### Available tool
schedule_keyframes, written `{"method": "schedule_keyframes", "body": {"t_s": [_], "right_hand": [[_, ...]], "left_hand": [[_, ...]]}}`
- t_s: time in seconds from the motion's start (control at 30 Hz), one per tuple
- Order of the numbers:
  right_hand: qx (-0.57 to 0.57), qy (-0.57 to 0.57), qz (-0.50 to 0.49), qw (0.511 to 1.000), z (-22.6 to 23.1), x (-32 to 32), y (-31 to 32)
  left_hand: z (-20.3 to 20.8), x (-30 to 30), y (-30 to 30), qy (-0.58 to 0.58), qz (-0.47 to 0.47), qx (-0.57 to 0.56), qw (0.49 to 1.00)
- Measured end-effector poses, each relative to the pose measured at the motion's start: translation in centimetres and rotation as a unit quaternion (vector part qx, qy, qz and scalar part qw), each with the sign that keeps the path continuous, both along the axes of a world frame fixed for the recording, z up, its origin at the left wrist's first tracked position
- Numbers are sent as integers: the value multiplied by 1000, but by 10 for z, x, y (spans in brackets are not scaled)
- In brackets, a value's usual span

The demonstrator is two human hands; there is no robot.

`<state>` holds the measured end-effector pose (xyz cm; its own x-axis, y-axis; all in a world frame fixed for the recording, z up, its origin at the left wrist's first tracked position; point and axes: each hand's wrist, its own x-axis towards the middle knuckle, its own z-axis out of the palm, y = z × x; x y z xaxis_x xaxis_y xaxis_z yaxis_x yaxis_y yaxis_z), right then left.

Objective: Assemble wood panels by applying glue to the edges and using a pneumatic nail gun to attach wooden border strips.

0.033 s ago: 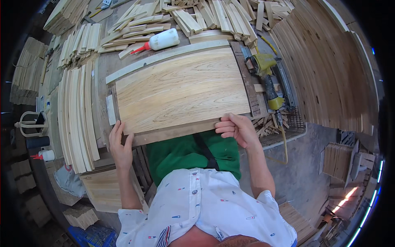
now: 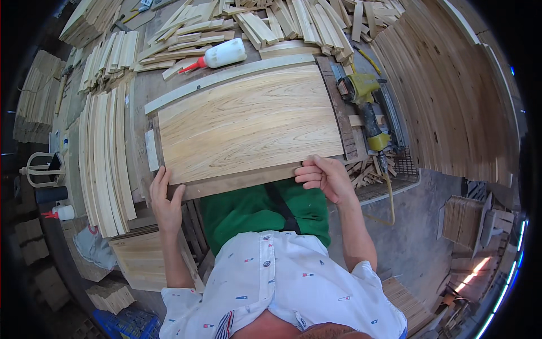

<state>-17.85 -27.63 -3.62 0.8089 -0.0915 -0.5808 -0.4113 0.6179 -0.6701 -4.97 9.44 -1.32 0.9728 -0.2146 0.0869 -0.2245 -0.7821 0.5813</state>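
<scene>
Workshop tabletop (image 2: 148,85): brown, fisheye-curved, crowded with loose pale wood strips (image 2: 265,28) along the top of the frame and a row of long strips (image 2: 104,164) at left.
Wooden panel (image 2: 248,121): centre of the frame, flat, just above both hands, long axis running left to right and rising slightly toward the right.
Left hand (image 2: 165,200): at the panel's lower-left corner, thumb and fingers spread apart.
Right hand (image 2: 324,178): below the lower edge, short of the lower-right corner, fingers loosely curled; whether they pinch anything is hard to tell.
Nearer hand: neither clearly; both sit beside the lower edge.
Panel's look: rectangular, pale honey, streaked with darker wavy grain.
Upper border: pale wooden bar (image 2: 226,79) alongside the panel's far edge.
</scene>
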Motion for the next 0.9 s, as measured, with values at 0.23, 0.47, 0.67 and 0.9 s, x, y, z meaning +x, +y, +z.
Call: {"method": "schedule_keyframes", "body": {"t_s": [0.23, 0.47, 0.67, 0.9], "right_hand": [[13, 1, -21, 1000, 1, 0, 9], [-44, 19, 20, 999, 6, -3, 10], [-116, 4, 70, 991, 17, 1, 27], [-165, -34, 42, 985, 29, -9, 35]], "left_hand": [[-16, 4, 3, -26, 13, 10, 1000], [-20, 5, -2, -54, 3, -9, 999], [31, 47, -59, -117, -134, 56, 983], [-10, 212, -189, -252, -250, -25, 934]]}}
